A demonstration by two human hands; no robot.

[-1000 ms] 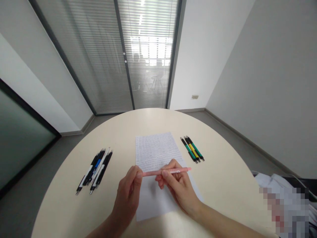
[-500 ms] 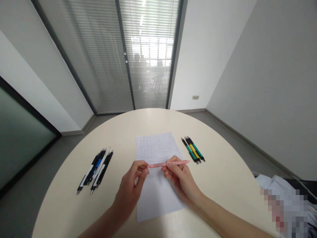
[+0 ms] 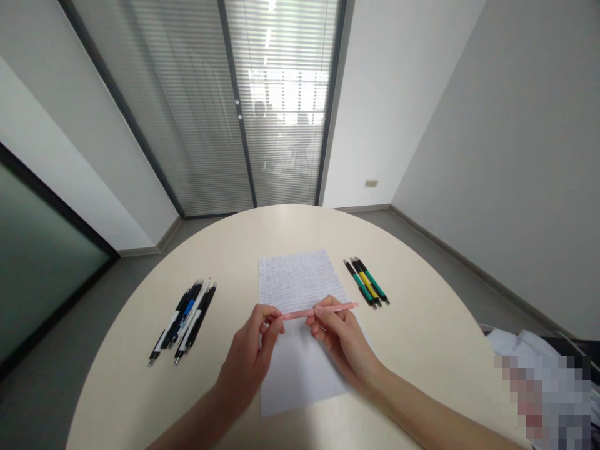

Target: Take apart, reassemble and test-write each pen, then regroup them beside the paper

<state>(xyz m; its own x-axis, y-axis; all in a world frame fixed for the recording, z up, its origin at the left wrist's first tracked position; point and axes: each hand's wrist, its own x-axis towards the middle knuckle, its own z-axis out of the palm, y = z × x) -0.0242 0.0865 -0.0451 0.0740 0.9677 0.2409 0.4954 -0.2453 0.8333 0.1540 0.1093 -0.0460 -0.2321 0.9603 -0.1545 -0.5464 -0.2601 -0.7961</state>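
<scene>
A pink pen (image 3: 319,310) lies level across the sheet, held in both hands. My left hand (image 3: 250,356) pinches its left end between fingertips and thumb. My right hand (image 3: 340,331) grips it nearer the middle, and the right end sticks out past those fingers. Beneath them lies a sheet of paper (image 3: 295,281) covered in dense handwriting, its lower part hidden in places by my hands. The pen does not appear to touch the sheet.
The paper rests on a round cream table (image 3: 117,350). A bundle of black, white and blue pens (image 3: 182,322) lies to its left; black pens with green and yellow bands (image 3: 366,282) lie to its right. White cloth (image 3: 515,344) sits beyond the table's right edge.
Both hands have moved farther up the sheet, with the pink pen now lying nearer level. My left hand has shifted its grip onto the pen's left end.
</scene>
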